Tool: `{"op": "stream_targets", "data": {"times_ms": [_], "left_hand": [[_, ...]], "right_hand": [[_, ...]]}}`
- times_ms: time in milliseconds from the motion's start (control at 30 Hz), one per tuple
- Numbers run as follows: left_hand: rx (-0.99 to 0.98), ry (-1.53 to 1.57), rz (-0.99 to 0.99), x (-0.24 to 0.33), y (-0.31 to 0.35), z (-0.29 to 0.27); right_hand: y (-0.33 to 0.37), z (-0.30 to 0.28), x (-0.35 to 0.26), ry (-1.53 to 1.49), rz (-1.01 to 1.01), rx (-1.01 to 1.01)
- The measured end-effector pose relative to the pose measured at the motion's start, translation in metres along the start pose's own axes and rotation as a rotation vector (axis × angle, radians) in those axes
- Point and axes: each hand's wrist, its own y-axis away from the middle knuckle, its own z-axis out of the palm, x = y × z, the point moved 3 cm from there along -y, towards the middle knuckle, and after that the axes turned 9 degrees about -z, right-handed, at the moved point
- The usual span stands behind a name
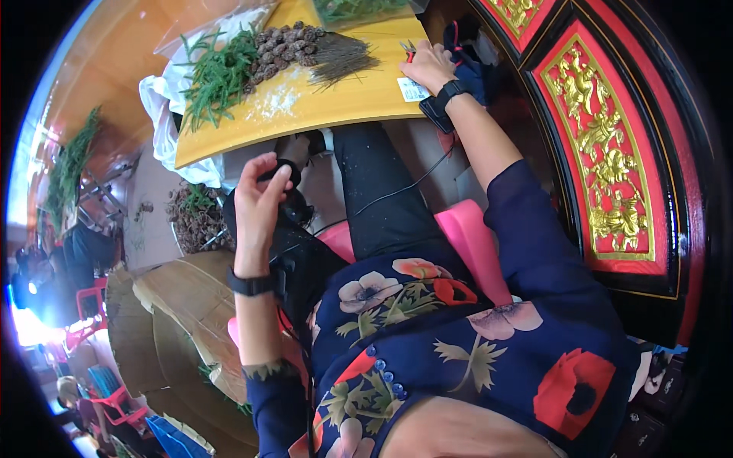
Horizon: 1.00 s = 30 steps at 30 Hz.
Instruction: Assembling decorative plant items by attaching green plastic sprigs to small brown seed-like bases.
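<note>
My right hand (pixel 431 69) is at the right end of the yellow table, closed around the red handles of small pliers (pixel 408 53) whose metal jaws point away from me. A white paper label (pixel 413 89) lies just left of that wrist. My left hand (pixel 259 195) hangs in front of the table's near edge, above my lap, with its fingers loosely bent and apart and nothing visible in them. On the table (pixel 343 103) are a pile of green artificial sprigs (pixel 217 72), brown pine cones (pixel 284 49) and a bundle of thin dark wires (pixel 340 59).
White powder (pixel 275 103) is scattered near the table's front. A white plastic bag (pixel 159 114) hangs at its left end. More pine cones (pixel 198 217) sit in a container on the floor, near an open cardboard box (pixel 183 305). A red-and-gold carved panel (pixel 603 149) stands at right.
</note>
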Motion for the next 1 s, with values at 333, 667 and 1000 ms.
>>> {"op": "stream_targets", "data": {"times_ms": [333, 667, 1000], "left_hand": [[-0.008, -0.480, 0.071, 0.036, -0.165, 0.026], [0.400, -0.947, -0.079, 0.049, -0.247, 0.071], [0.175, -0.478, -0.025, 0.037, -0.229, 0.040]], "right_hand": [[0.011, 0.008, -0.079, -0.140, -0.318, 0.115], [0.005, 0.018, -0.091, -0.293, -0.101, -0.147], [0.007, 0.004, -0.107, -0.579, -0.189, 0.086]]}}
